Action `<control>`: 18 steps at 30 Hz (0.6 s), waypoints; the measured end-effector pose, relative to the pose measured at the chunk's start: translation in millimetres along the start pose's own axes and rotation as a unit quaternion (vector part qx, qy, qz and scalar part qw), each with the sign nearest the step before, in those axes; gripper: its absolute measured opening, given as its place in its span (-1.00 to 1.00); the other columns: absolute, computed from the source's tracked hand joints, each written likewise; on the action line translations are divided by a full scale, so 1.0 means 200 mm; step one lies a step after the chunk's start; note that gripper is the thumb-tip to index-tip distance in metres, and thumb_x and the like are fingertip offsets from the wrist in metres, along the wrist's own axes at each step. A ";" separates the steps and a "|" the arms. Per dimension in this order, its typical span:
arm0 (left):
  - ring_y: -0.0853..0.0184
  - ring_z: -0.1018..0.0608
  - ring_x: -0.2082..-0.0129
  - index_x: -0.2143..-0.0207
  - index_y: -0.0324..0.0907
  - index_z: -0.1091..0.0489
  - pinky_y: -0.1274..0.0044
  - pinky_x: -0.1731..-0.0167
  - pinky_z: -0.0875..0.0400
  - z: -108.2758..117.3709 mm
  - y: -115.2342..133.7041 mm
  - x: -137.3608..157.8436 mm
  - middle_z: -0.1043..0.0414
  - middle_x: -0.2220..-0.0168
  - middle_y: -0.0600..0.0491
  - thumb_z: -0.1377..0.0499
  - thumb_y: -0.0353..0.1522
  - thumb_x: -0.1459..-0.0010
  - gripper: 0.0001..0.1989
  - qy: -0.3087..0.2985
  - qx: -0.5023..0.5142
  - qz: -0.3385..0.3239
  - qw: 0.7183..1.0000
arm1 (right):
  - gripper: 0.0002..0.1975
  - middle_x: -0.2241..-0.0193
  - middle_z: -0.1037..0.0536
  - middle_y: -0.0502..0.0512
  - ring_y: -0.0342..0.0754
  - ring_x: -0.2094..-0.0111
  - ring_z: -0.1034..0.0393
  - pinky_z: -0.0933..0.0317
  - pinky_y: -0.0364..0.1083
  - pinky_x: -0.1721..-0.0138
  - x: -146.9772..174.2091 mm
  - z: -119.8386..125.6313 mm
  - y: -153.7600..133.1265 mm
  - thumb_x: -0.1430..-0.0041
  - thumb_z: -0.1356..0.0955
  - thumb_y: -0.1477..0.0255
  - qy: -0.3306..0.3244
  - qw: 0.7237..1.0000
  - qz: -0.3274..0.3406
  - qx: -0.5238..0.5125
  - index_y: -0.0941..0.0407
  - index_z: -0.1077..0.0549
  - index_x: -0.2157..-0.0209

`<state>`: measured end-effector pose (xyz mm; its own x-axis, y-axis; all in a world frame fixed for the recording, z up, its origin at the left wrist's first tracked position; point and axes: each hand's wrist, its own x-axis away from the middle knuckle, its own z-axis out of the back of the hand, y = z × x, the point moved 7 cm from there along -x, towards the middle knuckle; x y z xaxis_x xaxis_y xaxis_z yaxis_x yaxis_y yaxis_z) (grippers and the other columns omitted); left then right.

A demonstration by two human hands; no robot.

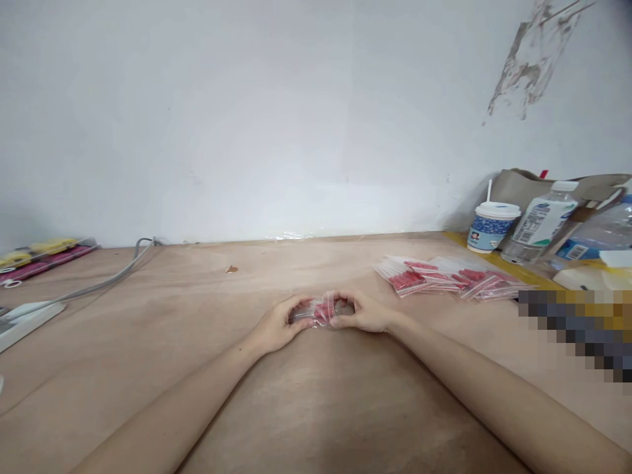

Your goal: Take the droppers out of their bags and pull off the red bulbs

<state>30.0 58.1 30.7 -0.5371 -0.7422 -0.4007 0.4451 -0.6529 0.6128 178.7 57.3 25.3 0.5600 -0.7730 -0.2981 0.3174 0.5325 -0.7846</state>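
Between my two hands, low over the middle of the wooden table, is a small clear plastic bag with red pieces inside. My left hand grips its left end, thumb below and fingers above. At the other end my right hand pinches the bag in the same way. What the red pieces are I cannot make out. To the right of my right hand lies a loose pile of clear bags with red strips and red contents.
Back right stand a paper cup with a straw and a plastic bottle, before a grey-beige bag. On the left are yellow items in packaging, a grey cable and a white power strip. A white wall bounds the table's back.
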 end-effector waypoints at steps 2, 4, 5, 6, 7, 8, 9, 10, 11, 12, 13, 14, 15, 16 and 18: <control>0.28 -0.45 0.16 0.06 -0.16 -0.28 0.43 0.12 -0.35 0.00 0.00 0.00 -0.40 0.14 0.00 -0.15 -0.26 -0.05 -0.62 0.006 -0.004 -0.005 1.000 | -0.66 0.32 -0.45 0.01 -0.11 0.31 -0.32 -0.22 -0.10 0.25 0.00 0.00 0.01 0.11 -0.41 0.37 0.028 0.999 -0.011 -0.011 0.12 -0.37 0.23; 0.28 -0.44 0.14 0.05 -0.16 -0.27 0.43 0.11 -0.34 0.00 0.01 0.00 -0.39 0.12 0.00 -0.15 -0.26 -0.05 -0.61 -0.001 -0.010 -0.011 1.000 | -0.64 0.32 -0.46 0.02 -0.11 0.30 -0.32 -0.22 -0.11 0.25 0.00 0.00 0.02 0.14 -0.42 0.37 0.056 0.997 -0.023 -0.043 0.13 -0.36 0.24; 0.28 -0.44 0.13 0.05 -0.16 -0.27 0.43 0.10 -0.33 0.00 0.01 0.00 -0.38 0.11 -0.01 -0.14 -0.26 -0.06 -0.61 -0.005 -0.014 -0.012 1.000 | -0.64 0.33 -0.46 0.03 -0.11 0.31 -0.32 -0.22 -0.11 0.26 0.00 -0.01 0.02 0.15 -0.43 0.37 0.066 0.995 -0.028 -0.062 0.13 -0.36 0.24; 0.28 -0.43 0.12 0.05 -0.16 -0.27 0.43 0.10 -0.33 0.00 0.01 0.00 -0.38 0.10 -0.01 -0.14 -0.25 -0.06 -0.61 -0.009 -0.019 -0.011 1.000 | -0.64 0.34 -0.46 0.02 -0.12 0.32 -0.33 -0.22 -0.12 0.27 -0.01 -0.02 0.02 0.15 -0.43 0.36 0.068 0.994 -0.031 -0.077 0.14 -0.36 0.25; 0.27 -0.43 0.12 0.05 -0.16 -0.27 0.43 0.09 -0.33 0.00 0.01 0.00 -0.38 0.10 -0.01 -0.14 -0.25 -0.06 -0.61 -0.010 -0.022 -0.007 1.000 | -0.66 0.36 -0.46 0.01 -0.13 0.35 -0.32 -0.21 -0.13 0.30 -0.01 -0.03 0.02 0.14 -0.42 0.36 0.064 0.994 -0.028 -0.082 0.14 -0.37 0.26; 0.27 -0.43 0.11 0.05 -0.17 -0.27 0.43 0.10 -0.33 0.00 0.00 0.00 -0.38 0.09 -0.02 -0.14 -0.24 -0.06 -0.60 -0.010 -0.026 -0.002 1.000 | -0.70 0.39 -0.46 0.00 -0.14 0.38 -0.31 -0.21 -0.14 0.33 -0.01 -0.04 0.01 0.10 -0.40 0.35 0.060 0.995 -0.022 -0.081 0.15 -0.39 0.28; 0.26 -0.43 0.11 0.05 -0.18 -0.27 0.43 0.10 -0.34 0.00 0.00 0.00 -0.38 0.09 -0.02 -0.14 -0.23 -0.05 -0.59 -0.011 -0.028 0.005 1.000 | -0.75 0.42 -0.45 -0.01 -0.16 0.41 -0.30 -0.20 -0.15 0.35 -0.02 -0.04 0.00 0.06 -0.38 0.34 0.059 0.995 -0.015 -0.075 0.15 -0.40 0.30; 0.26 -0.43 0.10 0.05 -0.18 -0.26 0.43 0.10 -0.34 0.00 0.00 0.00 -0.37 0.08 -0.02 -0.15 -0.23 -0.04 -0.58 -0.011 -0.029 0.012 0.999 | -0.78 0.45 -0.44 -0.01 -0.17 0.44 -0.29 -0.19 -0.16 0.38 -0.02 -0.03 0.00 0.01 -0.35 0.32 0.062 0.995 -0.011 -0.070 0.15 -0.42 0.32; 0.26 -0.43 0.10 0.04 -0.18 -0.26 0.43 0.09 -0.34 0.00 -0.01 0.00 -0.37 0.07 -0.02 -0.15 -0.22 -0.04 -0.57 -0.013 -0.030 0.020 0.999 | -0.78 0.47 -0.44 -0.01 -0.17 0.45 -0.28 -0.18 -0.16 0.39 -0.02 -0.02 0.00 -0.01 -0.33 0.31 0.069 0.995 -0.014 -0.069 0.15 -0.43 0.33; 0.26 -0.42 0.09 0.04 -0.17 -0.26 0.42 0.09 -0.33 0.00 -0.02 0.00 -0.36 0.07 -0.02 -0.16 -0.22 -0.03 -0.57 -0.015 -0.030 0.027 0.999 | -0.77 0.47 -0.44 0.00 -0.17 0.46 -0.27 -0.18 -0.16 0.41 -0.02 -0.01 0.01 -0.03 -0.32 0.29 0.078 0.994 -0.022 -0.071 0.15 -0.43 0.33; 0.26 -0.42 0.08 0.04 -0.17 -0.26 0.42 0.08 -0.33 0.00 -0.02 0.00 -0.36 0.06 -0.01 -0.16 -0.22 -0.03 -0.57 -0.018 -0.031 0.032 0.999 | -0.76 0.47 -0.44 0.01 -0.17 0.46 -0.27 -0.18 -0.16 0.41 -0.02 0.00 0.02 -0.03 -0.31 0.28 0.084 0.993 -0.032 -0.073 0.15 -0.43 0.31; 0.26 -0.42 0.08 0.04 -0.16 -0.26 0.42 0.08 -0.33 0.00 -0.02 0.00 -0.36 0.05 -0.01 -0.16 -0.22 -0.03 -0.57 -0.018 -0.031 0.034 0.999 | -0.76 0.47 -0.44 0.01 -0.16 0.46 -0.27 -0.18 -0.16 0.42 -0.02 0.01 0.02 -0.03 -0.31 0.28 0.086 0.993 -0.038 -0.071 0.15 -0.42 0.30; 0.26 -0.42 0.08 0.04 -0.15 -0.26 0.42 0.08 -0.33 0.00 -0.02 0.00 -0.36 0.05 0.00 -0.16 -0.22 -0.03 -0.58 -0.017 -0.032 0.032 0.999 | -0.76 0.46 -0.44 0.02 -0.16 0.46 -0.27 -0.18 -0.16 0.42 -0.02 0.02 0.02 -0.03 -0.31 0.29 0.083 0.994 -0.040 -0.063 0.15 -0.42 0.30; 0.26 -0.42 0.08 0.04 -0.15 -0.27 0.42 0.08 -0.33 0.00 -0.02 -0.01 -0.37 0.06 0.00 -0.16 -0.22 -0.04 -0.58 -0.016 -0.033 0.029 0.999 | -0.77 0.46 -0.44 0.02 -0.17 0.46 -0.26 -0.18 -0.16 0.41 -0.01 0.03 0.02 -0.03 -0.31 0.30 0.079 0.995 -0.035 -0.052 0.16 -0.41 0.30; 0.26 -0.42 0.09 0.05 -0.16 -0.27 0.42 0.08 -0.34 0.00 -0.02 -0.01 -0.37 0.07 0.00 -0.16 -0.23 -0.03 -0.58 -0.013 -0.035 0.025 0.999 | -0.79 0.45 -0.42 0.01 -0.18 0.44 -0.25 -0.18 -0.16 0.38 -0.01 0.03 -0.01 -0.02 -0.32 0.33 0.060 0.997 -0.018 -0.042 0.17 -0.40 0.31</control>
<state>29.1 61.3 29.2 -0.5301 -0.7712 -0.3526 0.5210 -0.6242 0.5821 182.1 59.5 30.9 0.4524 -0.8298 -0.3268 0.2682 0.4760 -0.8375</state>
